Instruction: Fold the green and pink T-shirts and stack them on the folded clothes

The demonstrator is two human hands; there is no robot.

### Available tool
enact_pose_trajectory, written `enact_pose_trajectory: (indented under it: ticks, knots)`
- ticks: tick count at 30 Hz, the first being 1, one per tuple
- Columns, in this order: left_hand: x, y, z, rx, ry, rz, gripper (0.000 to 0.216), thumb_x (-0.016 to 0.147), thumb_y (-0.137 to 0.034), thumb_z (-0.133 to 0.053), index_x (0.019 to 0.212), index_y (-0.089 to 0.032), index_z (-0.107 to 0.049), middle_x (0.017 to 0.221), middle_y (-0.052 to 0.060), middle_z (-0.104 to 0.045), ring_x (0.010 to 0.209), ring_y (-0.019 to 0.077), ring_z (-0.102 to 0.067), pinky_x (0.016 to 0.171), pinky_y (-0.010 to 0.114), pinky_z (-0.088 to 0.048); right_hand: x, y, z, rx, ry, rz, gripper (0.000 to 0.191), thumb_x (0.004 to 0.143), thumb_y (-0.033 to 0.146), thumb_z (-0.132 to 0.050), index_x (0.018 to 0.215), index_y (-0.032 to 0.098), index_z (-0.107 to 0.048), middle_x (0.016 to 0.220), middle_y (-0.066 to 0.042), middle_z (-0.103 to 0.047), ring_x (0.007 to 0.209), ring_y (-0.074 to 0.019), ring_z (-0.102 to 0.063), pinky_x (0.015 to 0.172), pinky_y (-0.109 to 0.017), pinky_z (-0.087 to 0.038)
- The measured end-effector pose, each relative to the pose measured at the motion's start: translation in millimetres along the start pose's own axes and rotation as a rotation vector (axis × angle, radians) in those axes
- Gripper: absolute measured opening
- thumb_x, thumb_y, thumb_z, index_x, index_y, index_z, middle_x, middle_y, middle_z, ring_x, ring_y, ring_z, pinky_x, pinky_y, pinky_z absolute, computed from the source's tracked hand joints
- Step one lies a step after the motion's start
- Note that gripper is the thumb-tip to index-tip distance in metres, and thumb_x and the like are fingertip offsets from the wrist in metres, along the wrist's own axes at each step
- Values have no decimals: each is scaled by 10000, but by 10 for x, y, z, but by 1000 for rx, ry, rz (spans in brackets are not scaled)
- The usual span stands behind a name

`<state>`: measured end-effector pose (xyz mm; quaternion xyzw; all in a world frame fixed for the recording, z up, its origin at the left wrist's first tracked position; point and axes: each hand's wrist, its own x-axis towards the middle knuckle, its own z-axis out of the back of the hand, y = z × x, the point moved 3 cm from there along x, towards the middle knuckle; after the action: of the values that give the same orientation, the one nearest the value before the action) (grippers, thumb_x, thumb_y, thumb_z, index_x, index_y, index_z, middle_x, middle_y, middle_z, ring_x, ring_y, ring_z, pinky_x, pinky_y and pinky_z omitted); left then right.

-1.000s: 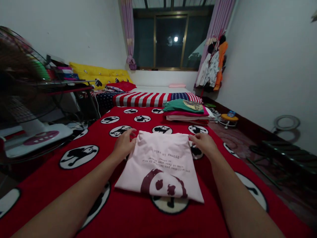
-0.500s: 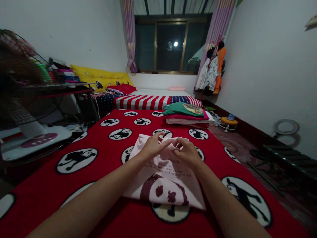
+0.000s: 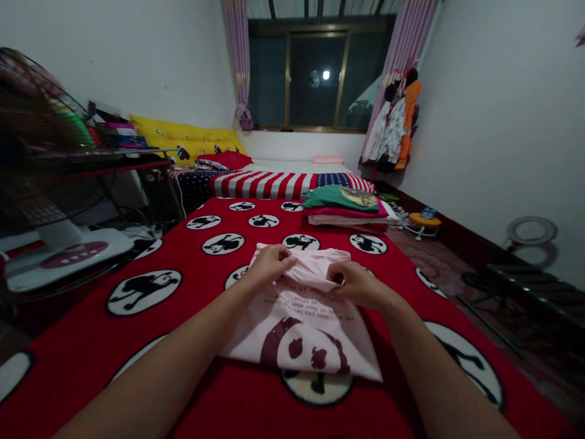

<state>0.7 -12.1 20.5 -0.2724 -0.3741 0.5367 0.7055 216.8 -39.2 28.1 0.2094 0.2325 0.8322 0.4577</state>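
Note:
A pale pink T-shirt (image 3: 311, 326) with a dark panda print and lines of lettering lies on the red patterned blanket (image 3: 192, 332). The print's lettering appears upside down from here. My left hand (image 3: 274, 262) pinches the shirt near its far left part, fingers closed on the cloth. Across from it, my right hand (image 3: 354, 280) grips the fabric at the far right with curled fingers. Between both hands the neckline area is slightly creased. Part of the shirt's far edge is hidden under my fingers.
Beyond the shirt, to the right, sits a stack of folded clothes (image 3: 345, 207), a green one on top. A fan (image 3: 68, 250) stands at the left beside a cluttered table. To the right are a small yellow stool (image 3: 425, 221) and a dark bench (image 3: 539, 292).
My hands have moved apart, the left one to the left and the right one to the right. The bunched cloth between them is spread wider and flatter.

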Motion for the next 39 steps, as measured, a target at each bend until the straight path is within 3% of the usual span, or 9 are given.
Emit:
enact_pose_trajectory:
  ticks: [6, 10, 13, 16, 19, 23, 29, 35, 39]
  knots:
    - [-13, -9, -35, -79, -60, -13, 193, 706, -341, -648, 705, -150, -622, 634, 11, -626, 589, 144, -588, 508, 218, -425, -42, 72, -61, -36, 80, 39, 107, 573, 111, -607, 628, 189, -559, 588, 53, -530, 552, -102, -431, 486, -223, -239]
    - [-81, -189, -112, -410, 93, 29, 296, 747, -397, -649, 900, -147, -603, 754, 27, -648, 627, 158, -640, 550, 259, -508, 27, 41, -89, 59, -117, 12, 59, 653, 189, -596, 713, 189, -593, 693, 12, -617, 625, -137, -522, 529, -223, -320]
    - [-71, -285, -37, -512, 89, -71, 426, 767, -422, -651, 1086, -151, -572, 939, 78, -673, 777, 183, -680, 662, 287, -538, 61, -152, 11, 72, -316, -149, 86, 714, 204, -534, 720, 178, -615, 723, -24, -649, 675, -162, -575, 562, -233, -357]
    - [-9, -204, 104, -373, -14, -106, 354, 776, -390, -638, 1010, -125, -634, 928, 100, -694, 792, 186, -677, 690, 280, -521, 32, -434, 125, -47, -396, -415, 184, 757, 324, -558, 777, 163, -643, 723, -63, -668, 673, -191, -602, 549, -249, -360]
    - [48, -74, 192, -183, -64, -113, 249, 766, -338, -629, 885, -128, -693, 826, 81, -717, 760, 188, -672, 694, 278, -508, 16, -598, 142, -127, -369, -511, 326, 786, 461, -546, 844, 163, -663, 775, -90, -689, 703, -210, -626, 559, -259, -369]
    - [55, 7, 178, 31, -76, -152, 192, 780, -252, -595, 884, -151, -720, 844, 63, -726, 783, 189, -668, 711, 273, -507, 43, -598, 73, -158, -412, -462, 363, 788, 475, -562, 947, 165, -667, 930, -103, -706, 833, -216, -645, 644, -260, -406]
    - [34, 139, 105, 402, -188, -254, 303, 840, -170, -524, 1094, -178, -689, 1040, 86, -688, 956, 210, -630, 871, 308, -473, 54, -561, 27, -161, -455, -460, 317, 796, 415, -552, 955, 168, -672, 935, -97, -708, 848, -210, -643, 683, -267, -415]
    - [149, 364, 105, 345, -199, -168, 177, 800, -165, -597, 906, -183, -738, 891, 55, -711, 833, 191, -645, 787, 279, -492, 65, -560, 3, -72, -564, -381, 295, 810, 409, -507, 859, 195, -704, 787, -58, -703, 723, -191, -623, 632, -269, -396]
    - [109, 288, 209, 376, -403, -292, 174, 810, -116, -563, 858, -176, -720, 853, 49, -679, 832, 187, -615, 784, 290, -481, 64, -554, 11, 61, -723, -285, 284, 782, 409, -548, 839, 174, -697, 761, -50, -694, 689, -180, -609, 634, -265, -422]
